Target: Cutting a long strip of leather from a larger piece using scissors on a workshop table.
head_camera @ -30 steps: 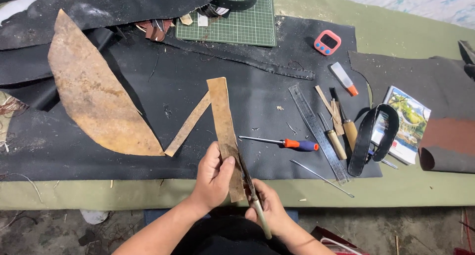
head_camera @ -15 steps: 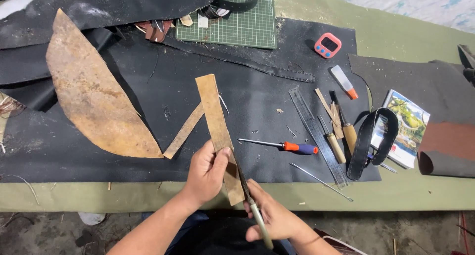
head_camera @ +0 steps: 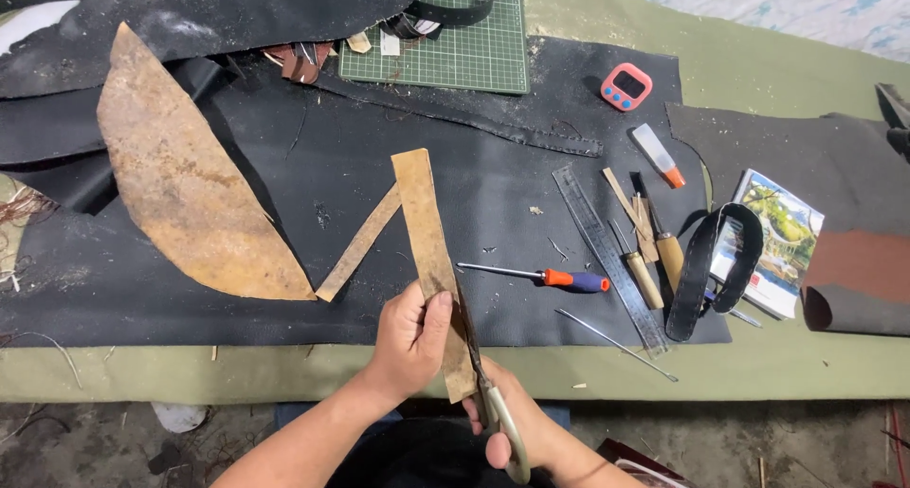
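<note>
The left hand [head_camera: 409,341] has its grip clamped on a tan leather strip [head_camera: 431,261], at 6 o'clock on the bench [head_camera: 758,365]. The right hand [head_camera: 517,426] grips scissors [head_camera: 488,393] cutting along the strip's right edge; a screwdriver [head_camera: 540,277] lies at 3 o'clock.

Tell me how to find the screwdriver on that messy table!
Start at the big black leather sheet spread over the green table. Go to its right side, where a long metal ruler lies slanted. The screwdriver lies flat just left of the ruler; it is the only tool there with an orange and blue handle, while the tools right of the ruler have plain wooden ones.
</note>
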